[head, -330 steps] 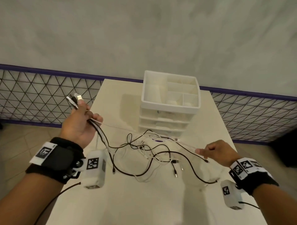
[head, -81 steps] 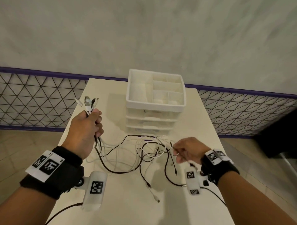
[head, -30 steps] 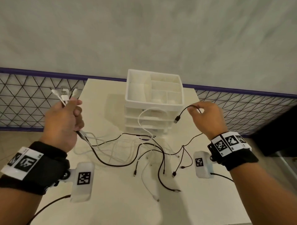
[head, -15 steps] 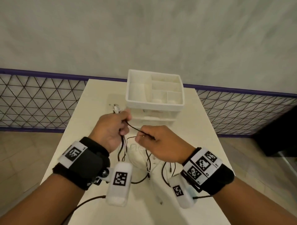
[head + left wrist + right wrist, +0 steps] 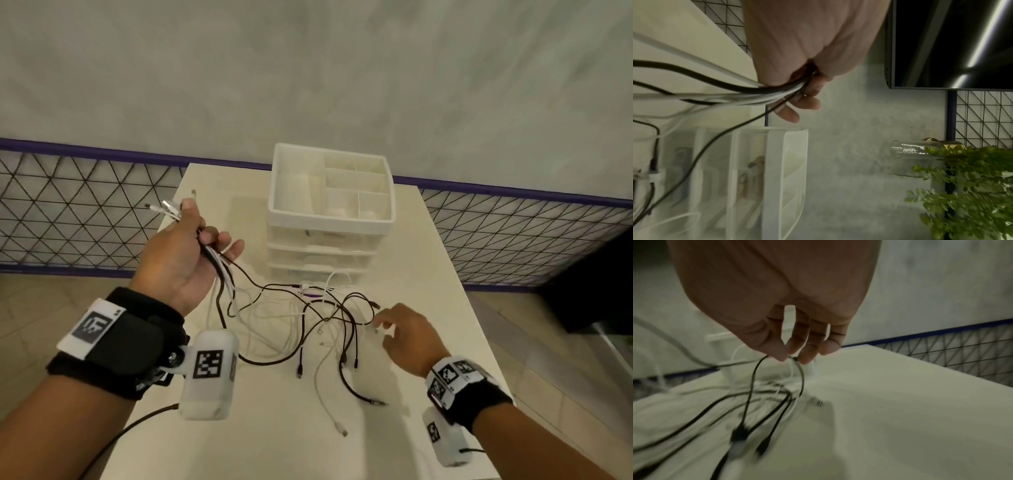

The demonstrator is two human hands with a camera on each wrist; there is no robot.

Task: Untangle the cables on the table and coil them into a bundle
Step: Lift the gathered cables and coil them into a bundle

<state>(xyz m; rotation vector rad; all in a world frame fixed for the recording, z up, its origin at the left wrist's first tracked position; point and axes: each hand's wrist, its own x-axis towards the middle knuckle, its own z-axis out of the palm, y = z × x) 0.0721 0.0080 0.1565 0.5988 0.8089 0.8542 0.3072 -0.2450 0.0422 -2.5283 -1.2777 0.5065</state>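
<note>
Head view: the left hand (image 5: 181, 260) is raised above the counter (image 5: 428, 267), its grip curled round a bunch of black and white cables (image 5: 219, 270) whose plugs stick out past the thumb. The rest trails into a tangle (image 5: 325, 318) on the counter before the drawer organizer (image 5: 330, 219).

Left wrist view: fingers (image 5: 809, 104) wrap the bundled cables (image 5: 735, 91).

Right wrist view: the right hand (image 5: 777, 296) pinches a black cable loop (image 5: 801, 379) at its fingertips (image 5: 781, 355) over the tangle.

White table (image 5: 428, 260) with cables (image 5: 318, 346), drawer organizer (image 5: 329, 222)

Left hand (image 5: 807, 48) grips black and white cables (image 5: 748, 92) above drawer unit (image 5: 785, 178)
</note>
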